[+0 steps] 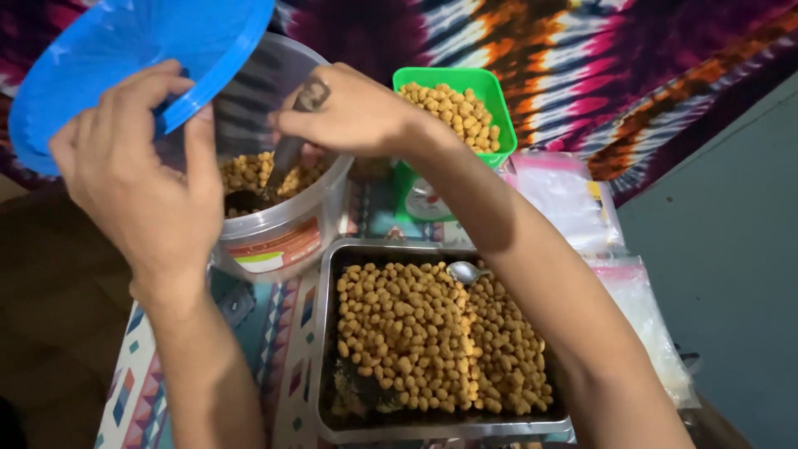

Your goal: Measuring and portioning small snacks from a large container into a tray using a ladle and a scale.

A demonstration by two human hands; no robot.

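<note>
We see our left hand [137, 179] raised at the far left, its fingers [125, 91] curled and pinching the rim of a blue plastic lid [125, 41], thumb on the near side, the lid tilted up above a clear plastic bucket [287, 220]. Our right hand [353, 112] reaches over the bucket's mouth, its fingers pressed together around the handle of a dark scoop [283, 162] that dips down into the tan pellets [249, 170] inside the bucket. Just right of the bucket, a green tray [499, 108] heaped with the same pellets sits on a small kitchen scale [424, 204]. Nearer us on the patterned counter [266, 349], a metal baking tray [328, 333] holds a wide layer of pellets with a metal spoon [465, 271] lying at its far edge. Clear plastic bags [573, 199] lie to the right.
</note>
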